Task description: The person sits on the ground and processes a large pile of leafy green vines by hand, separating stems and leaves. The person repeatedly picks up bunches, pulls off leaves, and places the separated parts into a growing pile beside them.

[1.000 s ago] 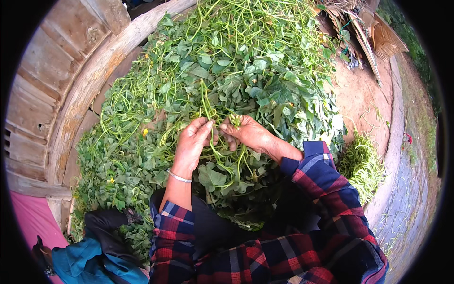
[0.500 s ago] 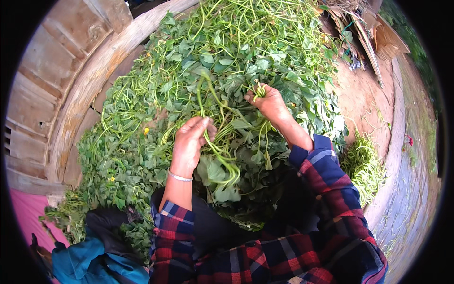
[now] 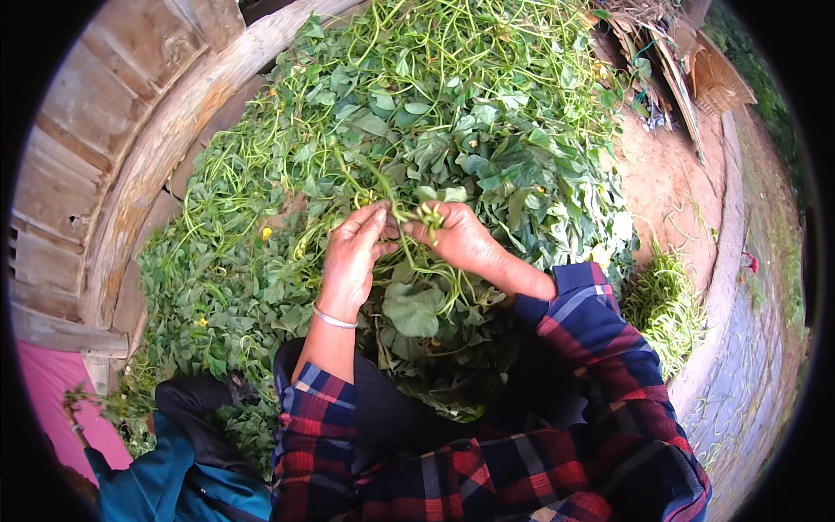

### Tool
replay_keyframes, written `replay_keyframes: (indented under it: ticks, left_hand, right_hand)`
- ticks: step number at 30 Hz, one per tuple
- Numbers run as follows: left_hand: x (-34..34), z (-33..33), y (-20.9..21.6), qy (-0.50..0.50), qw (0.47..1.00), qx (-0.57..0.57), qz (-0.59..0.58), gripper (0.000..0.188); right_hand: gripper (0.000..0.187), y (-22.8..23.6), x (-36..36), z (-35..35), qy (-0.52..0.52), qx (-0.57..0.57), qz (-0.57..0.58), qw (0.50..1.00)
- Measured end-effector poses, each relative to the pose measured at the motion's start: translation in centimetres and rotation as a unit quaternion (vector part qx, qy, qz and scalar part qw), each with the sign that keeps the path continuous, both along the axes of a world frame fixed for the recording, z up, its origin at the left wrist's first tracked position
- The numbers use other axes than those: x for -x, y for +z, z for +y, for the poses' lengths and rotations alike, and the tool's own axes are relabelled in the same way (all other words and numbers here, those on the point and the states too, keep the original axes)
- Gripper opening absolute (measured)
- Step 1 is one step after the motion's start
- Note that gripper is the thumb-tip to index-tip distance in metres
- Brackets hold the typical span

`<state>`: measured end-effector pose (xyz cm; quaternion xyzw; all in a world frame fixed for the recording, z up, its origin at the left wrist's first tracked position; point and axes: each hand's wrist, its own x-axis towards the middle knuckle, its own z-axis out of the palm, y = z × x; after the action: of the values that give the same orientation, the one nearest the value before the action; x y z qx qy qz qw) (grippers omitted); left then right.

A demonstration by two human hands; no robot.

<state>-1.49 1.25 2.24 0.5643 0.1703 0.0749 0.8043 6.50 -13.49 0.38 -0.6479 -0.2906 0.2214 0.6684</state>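
Observation:
Green leafy vines [image 3: 383, 180] run between my two hands, above a big heap of cut leaves and stems [image 3: 487, 165]. My left hand [image 3: 350, 252], with a silver bangle at its wrist, is closed on a vine, thumb and fingers pinching it. Close on its right, my right hand [image 3: 459, 239] grips a small bunch of green stems [image 3: 430, 219] whose ends poke out of the fist. A broad leaf [image 3: 413, 309] hangs on stems below both hands. The fingertips of the two hands nearly meet; whether they touch I cannot tell.
At the right lies a pile of stripped green stems [image 3: 668, 304] on the ground. A wooden plank wall with a log beam [image 3: 156, 165] borders the left. Lower left, another person in a teal sleeve [image 3: 165, 470] sits beside a pink cloth [image 3: 65, 396]. A woven basket [image 3: 718, 78] stands far right.
My right hand has come left and nearer, carrying its stems up against my left hand. The vine and leaf below my hands have shifted. The other person's arm has moved slightly.

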Motion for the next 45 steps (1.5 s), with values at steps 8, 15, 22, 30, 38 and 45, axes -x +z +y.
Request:
replay_keyframes:
  ticks: [8, 15, 22, 30, 38, 45]
  left_hand:
    - [0.1, -0.8, 0.2, -0.066, 0.996, -0.058, 0.02, 0.027]
    - [-0.1, -0.7, -1.1, -0.102, 0.966, -0.237, -0.039, 0.019]
    - [0.3, 0.1, -1.4, -0.016, 0.743, -0.666, -0.064, 0.022]
    - [-0.4, 2.5, 0.3, -0.021, 0.998, 0.004, -0.051, 0.025]
    - [-0.6, 0.5, 0.2, -0.042, 0.999, 0.01, -0.031, 0.024]
    - [-0.7, 0.9, -0.1, -0.088, 0.996, 0.013, -0.013, 0.03]
  right_hand:
    - [0.021, -1.2, -1.6, -0.6, 0.041, -0.001, 0.039, 0.998]
    - [0.023, 0.9, -1.1, -0.7, 0.08, 0.037, 0.137, 0.987]
    - [0.02, 4.0, -4.7, -5.0, 0.034, -0.068, 0.294, 0.953]
    - [0.011, 2.2, -7.8, -7.6, -0.163, 0.112, -0.008, 0.98]
    - [0.018, 0.3, -1.2, -1.8, 0.084, 0.043, 0.03, 0.995]
    - [0.023, 0.8, -1.7, -2.0, 0.173, -0.001, 0.095, 0.98]
